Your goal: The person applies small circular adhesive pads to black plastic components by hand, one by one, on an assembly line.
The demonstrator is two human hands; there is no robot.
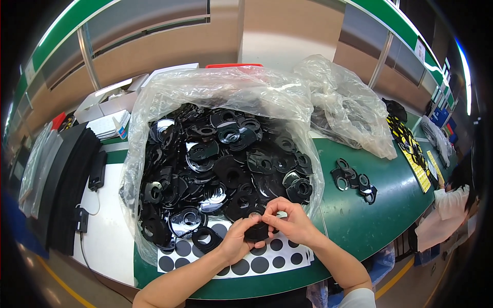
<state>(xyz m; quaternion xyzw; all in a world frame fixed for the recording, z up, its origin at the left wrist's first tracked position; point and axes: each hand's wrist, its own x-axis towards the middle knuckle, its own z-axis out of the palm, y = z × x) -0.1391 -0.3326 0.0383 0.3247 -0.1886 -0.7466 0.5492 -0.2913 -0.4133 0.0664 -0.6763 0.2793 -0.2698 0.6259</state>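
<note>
My left hand [239, 239] grips a black plastic part [255, 233], its thumb along the top and fingers beneath. Over the same part, my right hand [288, 220] is closed in a pinch, thumb and forefinger together at its upper edge. What lies between those fingertips is too small to make out. Under both hands is a white sheet [282, 270] carrying rows of round black stickers [240, 267]. Just beyond, a large heap of glossy black parts with ring-shaped holes [231, 174] fills an open clear plastic bag [226, 82]. One loose holed part [205, 239] rests on the sheet's left side.
Several black parts [351, 177] lie on the green table [354, 220] to the right. Behind them is a crumpled clear bag [349, 108]. Dark foam sheets [67, 179] and a white box [110, 100] stand at left. Another person [447, 210] sits at the far right.
</note>
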